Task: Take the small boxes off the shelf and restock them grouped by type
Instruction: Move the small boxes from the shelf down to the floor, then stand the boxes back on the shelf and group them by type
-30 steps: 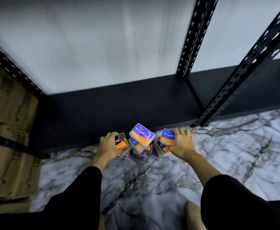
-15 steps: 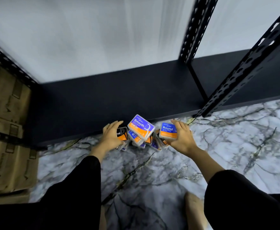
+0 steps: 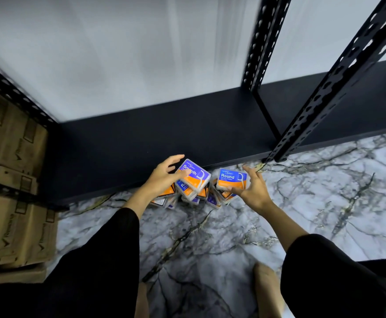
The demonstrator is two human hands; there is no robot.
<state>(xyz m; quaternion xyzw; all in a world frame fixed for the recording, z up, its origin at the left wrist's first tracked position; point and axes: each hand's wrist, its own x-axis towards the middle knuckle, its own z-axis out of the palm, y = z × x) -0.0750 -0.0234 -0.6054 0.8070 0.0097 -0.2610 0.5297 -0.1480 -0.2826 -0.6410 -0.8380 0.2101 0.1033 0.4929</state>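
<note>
A pile of small blue-and-orange boxes (image 3: pixel 194 191) lies on the marble floor, right in front of the low black shelf (image 3: pixel 155 134). On top sit a tilted box marked "Smooth" (image 3: pixel 195 174) and a box marked "Round" (image 3: pixel 230 180). My left hand (image 3: pixel 164 177) is at the pile's left with its fingers spread, its thumb touching the Smooth box. On the pile's right my right hand (image 3: pixel 254 190) has straight fingers, the thumb resting at the Round box's lower edge. The boxes lower in the pile are partly hidden.
The black shelf board is bare, with perforated black uprights (image 3: pixel 254 65) (image 3: pixel 329 92) at the right. Stacked cardboard cartons (image 3: pixel 11 203) stand at the left. Marble floor (image 3: pixel 210 237) stretches towards me, and my knees and bare feet (image 3: pixel 267 288) are at the bottom.
Both hands gripped the heap of boxes from either side; now their fingers have spread and loosened, and the pile rests on the floor. The view has shifted slightly.
</note>
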